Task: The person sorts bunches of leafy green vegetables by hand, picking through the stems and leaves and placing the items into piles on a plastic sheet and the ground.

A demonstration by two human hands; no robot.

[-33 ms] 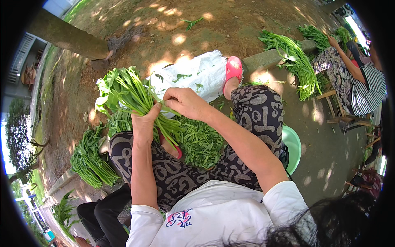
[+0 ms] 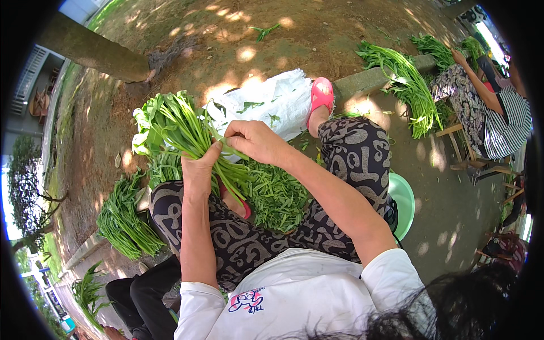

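Observation:
A bunch of long-stemmed leafy greens [image 2: 175, 122] is gripped in my left hand [image 2: 202, 161], its leaves pointing up and left, its stems hanging down past my wrist. My right hand [image 2: 255, 141] meets it from the right, thumb and fingers pinched on a green stem at the bunch's edge. Below both hands, between my knees, lies a heap of short, loose green pieces [image 2: 275, 198]. Partly behind the bunch is a white woven sack [image 2: 272, 107] with a few leaves on it.
More greens [image 2: 127, 218] lie left of my knee, and another long pile [image 2: 405, 85] rests on the curb at right. A pale green basin [image 2: 401, 204] stands beside my right thigh. Other people sit nearby: striped shirt [image 2: 504, 124] at right, dark trousers [image 2: 150, 297] at lower left.

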